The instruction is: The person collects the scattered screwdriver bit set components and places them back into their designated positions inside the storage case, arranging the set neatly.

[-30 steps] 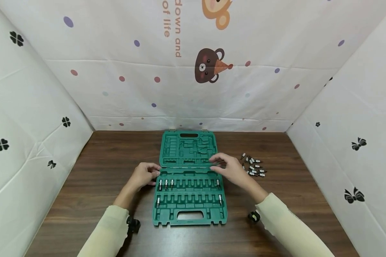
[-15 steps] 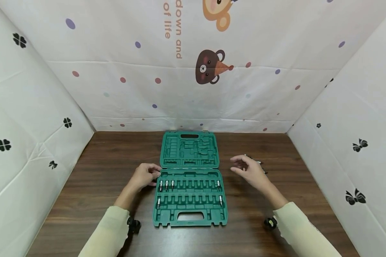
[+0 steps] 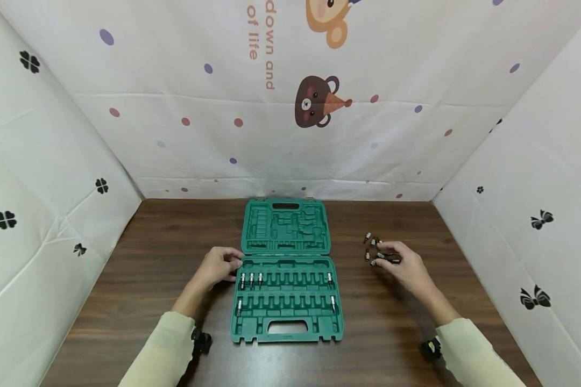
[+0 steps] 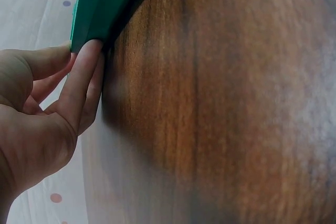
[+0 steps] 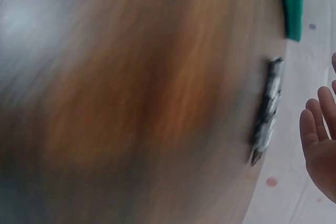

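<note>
An unfolded green plastic tool case (image 3: 290, 313) lies in the middle of the table. Several bit sockets (image 3: 251, 280), chrome with dark tips, stand in slots at the left and right of its tray. My left hand (image 3: 215, 265) pinches the case's left edge near the hinge; in the left wrist view, the thumb lies on its rim and fingers (image 4: 86, 59) press its side. To the right of the case, my right hand (image 3: 410, 270) reaches over a small pile of loose bit sockets (image 3: 373, 243), thumb and fingers apart. Part of the pile is hidden under it.
The case lid (image 3: 285, 226), with moulded recesses, leans back toward the printed cloth wall (image 3: 271, 140). Dark wood table (image 3: 174, 231) surrounds the case. White cloth walls (image 3: 503, 226) stand close on both sides.
My right hand has moved right, from above the case's hinge to the pile of loose bit sockets. The left hand has stayed at the case edge.
</note>
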### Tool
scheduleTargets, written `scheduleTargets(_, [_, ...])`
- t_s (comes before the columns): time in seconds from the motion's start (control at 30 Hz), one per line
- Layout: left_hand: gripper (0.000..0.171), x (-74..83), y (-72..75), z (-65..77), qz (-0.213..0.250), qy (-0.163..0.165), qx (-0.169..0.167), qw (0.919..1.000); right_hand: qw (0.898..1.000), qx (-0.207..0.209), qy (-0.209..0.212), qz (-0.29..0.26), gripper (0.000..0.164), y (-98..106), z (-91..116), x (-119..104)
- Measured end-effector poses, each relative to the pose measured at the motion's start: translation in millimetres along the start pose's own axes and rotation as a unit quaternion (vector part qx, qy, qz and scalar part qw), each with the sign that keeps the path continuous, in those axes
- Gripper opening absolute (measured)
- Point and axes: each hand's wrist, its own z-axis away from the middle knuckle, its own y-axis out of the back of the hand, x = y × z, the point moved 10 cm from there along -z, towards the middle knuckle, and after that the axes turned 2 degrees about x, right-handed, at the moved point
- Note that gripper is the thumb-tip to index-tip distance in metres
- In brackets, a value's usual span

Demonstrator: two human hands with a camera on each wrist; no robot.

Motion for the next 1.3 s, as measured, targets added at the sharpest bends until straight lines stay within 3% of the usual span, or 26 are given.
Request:
scheduleTargets(0.57, [0.024, -2.1, 0.4, -1.7, 0.005, 0.007, 0.001, 1.0000, 0.994, -0.038, -0.034, 0.094, 0.030, 7, 10, 43])
scheduleTargets(1.3, [0.023, -4.0, 0.5, -2.0, 0.006, 0.004, 0.000, 1.0000, 0.990, -0.030, -0.027, 0.136, 0.015, 9, 11, 52])
